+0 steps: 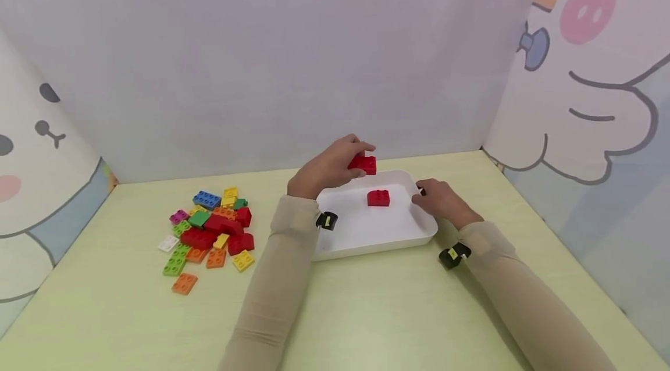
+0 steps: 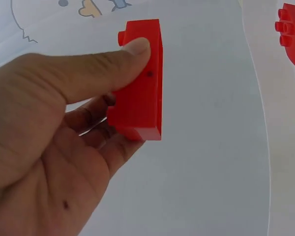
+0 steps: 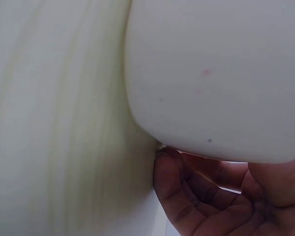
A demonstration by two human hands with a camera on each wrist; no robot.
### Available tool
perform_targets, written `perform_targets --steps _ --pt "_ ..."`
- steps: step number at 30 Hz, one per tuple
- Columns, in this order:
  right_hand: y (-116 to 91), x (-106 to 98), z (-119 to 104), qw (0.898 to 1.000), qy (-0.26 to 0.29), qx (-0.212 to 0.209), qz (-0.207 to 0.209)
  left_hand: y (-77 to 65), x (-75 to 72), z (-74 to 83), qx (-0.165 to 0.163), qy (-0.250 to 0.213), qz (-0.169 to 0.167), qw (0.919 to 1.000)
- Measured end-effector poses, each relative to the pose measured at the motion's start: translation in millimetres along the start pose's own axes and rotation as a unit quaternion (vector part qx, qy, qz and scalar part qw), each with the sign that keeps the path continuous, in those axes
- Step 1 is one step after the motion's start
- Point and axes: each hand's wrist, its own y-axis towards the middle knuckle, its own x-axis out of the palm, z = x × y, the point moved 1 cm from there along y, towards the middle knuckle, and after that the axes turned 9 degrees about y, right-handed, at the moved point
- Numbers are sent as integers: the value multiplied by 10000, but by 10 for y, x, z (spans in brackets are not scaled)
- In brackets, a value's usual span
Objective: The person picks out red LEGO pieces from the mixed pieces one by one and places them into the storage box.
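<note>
From the head, a person had both hands at a white tray (image 1: pixel 382 242) on a pale yellow-green table (image 1: pixel 387 313). The left hand (image 1: pixel 332 164) pinched a red brick (image 1: pixel 366 165) near the far rim of the tray. A second red brick (image 1: pixel 378 198) sat inside the tray, with its knobs up. The right hand (image 1: pixel 441 201) held the tray by its right end. Each arm had a tan sleeve (image 1: pixel 293 266) and a little black thing (image 1: pixel 327 220) by the wrist. Over on the left lay a messy pile of bricks (image 1: pixel 214 230) in lots of colors. A blue brick (image 1: pixel 206 199) was at the back of it, a white brick (image 1: pixel 168 243) was at the left, and an orange brick (image 1: pixel 185 284) lay at the front.

From the left wrist, the thumb pressed on one flat side of the held brick, and the other fingers were behind it. Part of a red block with knobs (image 2: pixel 292 37) showed in the top right corner.

From the right wrist, the fingers (image 3: pixel 172 179) were curled at the edge of the tray. The thumb's tip could not be seen there.
</note>
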Motion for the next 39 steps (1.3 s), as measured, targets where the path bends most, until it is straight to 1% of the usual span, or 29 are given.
perform_targets --steps 6,9,12,16,24,30,35,39 --pt "12 -2 15 10000 -12 29 0 11 75 -36 -135 -9 -247 9996" --pt "26 8 32 10000 -12 13 5 15 122 -59 -174 20 -459 9988" --pt "36 10 39 10000 -4 -28 13 19 179 -88 -300 45 -703 9971" --pt "34 11 41 10000 5 -49 15 27 276 -135 -504 52 -918 9945" --pt "28 6 39 10000 -6 -68 62 51 426 -213 -611 94 -1116 9918" --pt "35 -5 35 10000 -3 -7 51 74 503 -265 -653 146 -1255 9898" --pt "24 -3 22 10000 -3 -15 39 81 552 -301 -677 172 -1295 9891" --pt "8 -1 17 10000 -39 -27 57 86 591 -344 -764 109 -1320 9882"
